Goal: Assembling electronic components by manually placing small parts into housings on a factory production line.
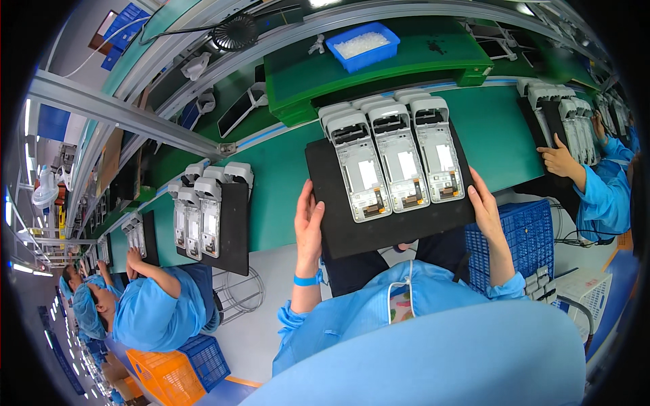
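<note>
A flat black board (pixel 399 233) lies before me, its far part over the green bench and its near edge sticking out toward my lap. My left hand (pixel 309 220) grips its left edge, thumb on top. At the right edge my right hand (pixel 484 203) holds it in the same way; the fingers underneath are hidden. Three columns of light grey handheld terminal housings (pixel 401 169) lie on the board, with more housings stacked behind or under the front ones. White rectangles and small brown flex parts show inside them. A blue band circles my left wrist.
On the green bench (pixel 274 193), another black board (pixel 233 230) with housings lies to the left. A blue bin (pixel 362 46) of small white pieces stands on a green shelf (pixel 298 88). Blue crates (pixel 518 237) stand right of my knees. Co-workers (pixel 159 304) sit on both sides.
</note>
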{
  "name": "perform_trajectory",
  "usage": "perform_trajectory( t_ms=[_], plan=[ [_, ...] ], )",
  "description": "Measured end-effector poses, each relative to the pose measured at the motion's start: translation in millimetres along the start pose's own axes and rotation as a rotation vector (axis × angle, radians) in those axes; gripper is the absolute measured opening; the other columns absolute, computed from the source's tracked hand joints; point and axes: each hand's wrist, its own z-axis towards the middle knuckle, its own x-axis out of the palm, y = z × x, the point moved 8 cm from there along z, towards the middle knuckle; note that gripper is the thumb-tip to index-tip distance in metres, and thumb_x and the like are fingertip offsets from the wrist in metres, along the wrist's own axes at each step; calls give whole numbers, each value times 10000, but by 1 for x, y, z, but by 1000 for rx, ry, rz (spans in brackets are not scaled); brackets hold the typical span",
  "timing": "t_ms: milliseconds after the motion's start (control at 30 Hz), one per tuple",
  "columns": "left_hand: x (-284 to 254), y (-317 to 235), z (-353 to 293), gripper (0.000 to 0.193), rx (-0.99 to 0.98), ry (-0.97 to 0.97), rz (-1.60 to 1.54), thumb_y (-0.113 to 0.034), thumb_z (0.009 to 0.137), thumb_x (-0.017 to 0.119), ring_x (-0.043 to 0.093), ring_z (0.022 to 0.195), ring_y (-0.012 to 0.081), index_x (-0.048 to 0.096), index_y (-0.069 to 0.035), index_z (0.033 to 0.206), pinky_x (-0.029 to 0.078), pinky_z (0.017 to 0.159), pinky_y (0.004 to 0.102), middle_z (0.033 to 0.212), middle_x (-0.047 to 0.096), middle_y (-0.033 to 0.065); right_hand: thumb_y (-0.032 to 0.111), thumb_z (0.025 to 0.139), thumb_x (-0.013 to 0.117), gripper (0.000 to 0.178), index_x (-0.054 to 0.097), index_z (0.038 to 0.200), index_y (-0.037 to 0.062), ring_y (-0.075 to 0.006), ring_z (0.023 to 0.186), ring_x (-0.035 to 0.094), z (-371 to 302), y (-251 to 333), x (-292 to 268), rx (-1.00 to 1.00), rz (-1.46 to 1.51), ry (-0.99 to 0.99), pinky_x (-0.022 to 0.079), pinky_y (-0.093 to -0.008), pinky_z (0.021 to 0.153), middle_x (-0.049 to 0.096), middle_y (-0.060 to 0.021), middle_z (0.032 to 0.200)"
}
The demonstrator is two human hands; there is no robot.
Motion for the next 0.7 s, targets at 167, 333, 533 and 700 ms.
perform_trajectory(
  t_ms=[167,333,533,700],
  plan=[
    [2,2,-3,604,-4,-18,33,27,966,495,216,1513,249,300,0,1537,201,1219,356,1619,261,146,156,1028,490,504,394,1491,-18,-248,1362,467,-4,6,6,-40,23,-23,343,-334,1125,513,-179,1455],
    [11,0,-4,599,-45,11,-20,42,965,484,213,1513,247,298,2,1533,202,1218,358,1611,271,146,143,1017,507,500,415,1489,6,-237,1322,501,-8,9,4,-53,7,-104,361,-328,1108,541,-174,1422],
    [13,6,5,637,-34,119,-76,56,951,528,208,1511,252,277,9,1534,187,1224,364,1609,257,166,168,1021,515,469,466,1466,26,-198,1279,523,-20,-1,-4,47,66,-233,382,-302,1081,559,-139,1404],
    [4,1,12,651,-40,198,-81,39,949,546,211,1510,267,264,13,1535,195,1223,370,1609,248,175,182,1022,514,442,504,1436,31,-183,1219,565,-40,11,4,69,58,-377,411,-294,1045,606,-127,1344]
  ],
)
